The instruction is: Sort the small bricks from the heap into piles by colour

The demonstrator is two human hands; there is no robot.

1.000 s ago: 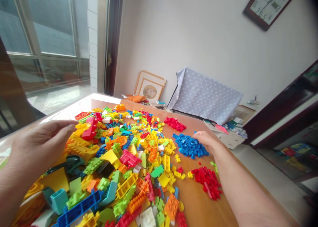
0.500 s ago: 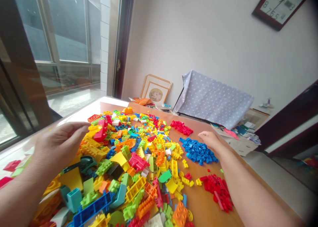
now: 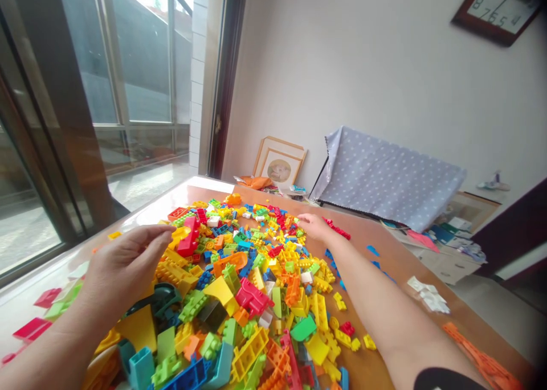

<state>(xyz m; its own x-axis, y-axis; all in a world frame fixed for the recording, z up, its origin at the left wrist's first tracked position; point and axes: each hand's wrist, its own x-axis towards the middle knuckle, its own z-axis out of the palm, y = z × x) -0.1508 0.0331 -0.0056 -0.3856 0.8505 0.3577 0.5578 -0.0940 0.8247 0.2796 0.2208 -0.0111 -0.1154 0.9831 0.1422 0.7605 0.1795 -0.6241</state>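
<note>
A wide heap of mixed toy building bricks (image 3: 252,299) covers the table before me. My left hand (image 3: 132,259) is at the heap's left side, thumb and fingers pressed together beside a yellow curved piece and a red block (image 3: 188,237). Whatever is in that pinch is hidden. At the far right edge of the heap, my right hand (image 3: 315,227) reaches in with fingers stretched toward small red and yellow bricks; nothing shows in it. My right forearm hides most of a group of blue bricks (image 3: 373,250). Behind the wrist lie red bricks (image 3: 337,228).
White bricks (image 3: 429,294) and orange pieces (image 3: 482,356) lie on the right side of the table (image 3: 410,265). Pink and green blocks (image 3: 47,297) sit at the left. Beyond stand a cloth-covered object (image 3: 393,176), framed pictures (image 3: 280,162) and a window (image 3: 141,65).
My right hand has moved left, from over the blue bricks to the heap's far right edge. My left hand keeps its pinch by the red block. The view has turned slightly left.
</note>
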